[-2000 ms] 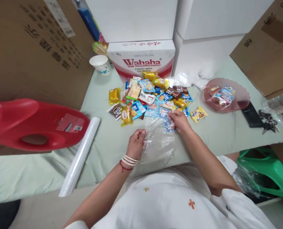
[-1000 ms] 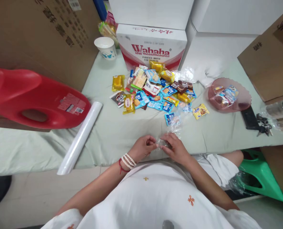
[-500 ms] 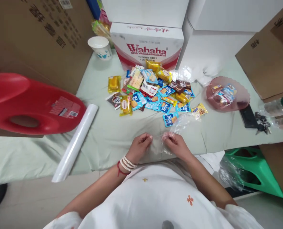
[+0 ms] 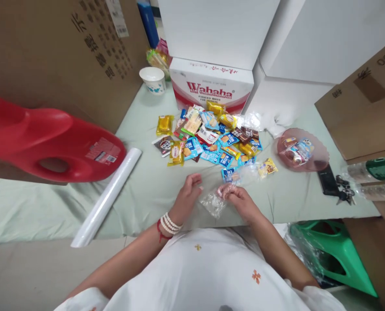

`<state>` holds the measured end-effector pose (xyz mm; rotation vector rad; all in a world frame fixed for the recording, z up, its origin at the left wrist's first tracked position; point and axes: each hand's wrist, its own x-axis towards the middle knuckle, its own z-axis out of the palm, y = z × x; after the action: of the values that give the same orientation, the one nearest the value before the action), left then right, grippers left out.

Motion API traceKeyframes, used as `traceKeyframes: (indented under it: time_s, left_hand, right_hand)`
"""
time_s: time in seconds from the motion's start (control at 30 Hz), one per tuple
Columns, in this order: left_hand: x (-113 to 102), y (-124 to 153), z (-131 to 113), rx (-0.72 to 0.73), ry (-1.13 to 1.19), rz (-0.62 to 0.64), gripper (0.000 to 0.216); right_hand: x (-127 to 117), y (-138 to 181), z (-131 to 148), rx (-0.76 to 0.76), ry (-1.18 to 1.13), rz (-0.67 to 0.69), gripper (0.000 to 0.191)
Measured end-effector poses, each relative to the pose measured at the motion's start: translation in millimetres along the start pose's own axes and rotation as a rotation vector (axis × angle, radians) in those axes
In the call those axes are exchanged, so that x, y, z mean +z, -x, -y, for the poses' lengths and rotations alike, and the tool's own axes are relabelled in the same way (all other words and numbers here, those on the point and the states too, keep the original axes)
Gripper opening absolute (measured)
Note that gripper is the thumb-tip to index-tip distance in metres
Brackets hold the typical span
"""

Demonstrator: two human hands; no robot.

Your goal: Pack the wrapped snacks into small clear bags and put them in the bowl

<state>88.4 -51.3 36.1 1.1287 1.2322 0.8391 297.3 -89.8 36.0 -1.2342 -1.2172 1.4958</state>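
A small clear plastic bag [image 4: 214, 204] hangs crumpled from my right hand [image 4: 239, 199], whose fingers pinch it at the top. My left hand [image 4: 189, 193] is just left of the bag, thumb and fingers apart, with nothing in it. Beyond both hands lies a heap of wrapped snacks [image 4: 208, 138], in blue, yellow, brown and white packets. Close ahead of my right hand are a blue packet [image 4: 230, 174], a yellow snack packet [image 4: 268, 167] and another clear bag [image 4: 248, 172] lying on the cloth.
On the left are a red jug [image 4: 65, 142] and a white plastic roll [image 4: 108, 194]. A paper cup [image 4: 153, 80] and Wahaha box [image 4: 211, 86] stand behind. To the right are a pink bowl [image 4: 322, 151] of snacks, a black phone [image 4: 326, 180], keys [image 4: 344, 190] and bottles [image 4: 380, 169].
My left hand has let go of the clear bag and its fingers have opened. My right hand keeps its pinch on the bag. The camera view has shifted slightly.
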Motion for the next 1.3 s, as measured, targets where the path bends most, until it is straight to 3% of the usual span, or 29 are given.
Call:
traceKeyframes:
  time_s: [0.07,0.17,0.27,0.4,0.5,0.6,0.7,0.8,0.87,0.93,1.0,1.1,1.23,1.3]
  left_hand:
    - [9.9,-3.7,-10.6,0.128,-0.165,0.09,0.048]
    - [21.5,-15.3,-16.3,0.16,-0.272,0.134,0.025]
    - [16.9,-28.5,-14.3,0.076,-0.147,-0.021,0.035]
    - [-13.8,-33.9,-6.8,-0.012,0.089,-0.285,0.033]
    - [-39.0,-26.4,5.5,-0.042,-0.009,-0.381,0.032]
    - [-52.6,-13.9,20.0,-0.046,-0.337,-0.335,0.023]
    - [-52.6,-3.6,25.1,0.119,-0.704,-0.37,0.045]
    - [-43.0,-2.4,14.8,0.307,-0.945,-0.372,0.072]
    - [-34.2,-8.5,3.4,0.38,-1.008,-0.364,0.075]
    - [-26.6,-18.7,-5.2,0.46,-1.06,-0.326,0.066]
    - [-23.0,-30.2,-6.0,0.577,-1.105,-0.167,0.053]
    - [-28.1,-42.2,8.7,0.629,-1.128,0.069,0.046]
    - [-42.5,-40.8,35.4,0.443,-1.133,-0.014,0.052]
    - [-44.5,-33.9,42.5,0.384,-1.149,-0.026,0.056]
  right_hand:
    - [1.1,-5.7,7.8,0.011,0.066,0.054,0.019]
    - [-1.6,-11.2,16.2,0.01,0.12,0.12,0.021]
    - [-13.5,-8.4,17.1,-0.013,0.115,0.115,0.022]
    - [-41.6,10.3,6.0,-0.012,0.119,0.039,0.025]
    - [-69.2,24.7,0.6,0.073,0.257,0.084,0.029]
    - [-95.0,23.8,7.7,0.202,0.375,0.159,0.033]
    - [-101.7,2.1,18.3,0.146,0.47,-0.01,0.042]
    - [-79.1,-33.3,16.7,0.099,0.52,-0.121,0.061]
    - [-54.6,-57.1,7.7,0.128,0.533,-0.136,0.067]
    - [-34.1,-75.3,-3.0,0.121,0.546,-0.164,0.054]
    - [-27.5,-85.2,-11.6,0.072,0.521,-0.219,0.039]
    - [-50.4,-86.9,-15.2,0.03,0.482,-0.355,0.034]
    - [-105.1,-84.1,0.4,0.1,0.652,-0.404,0.034]
    - [-116.8,-92.7,14.9,0.072,0.779,-0.402,0.036]
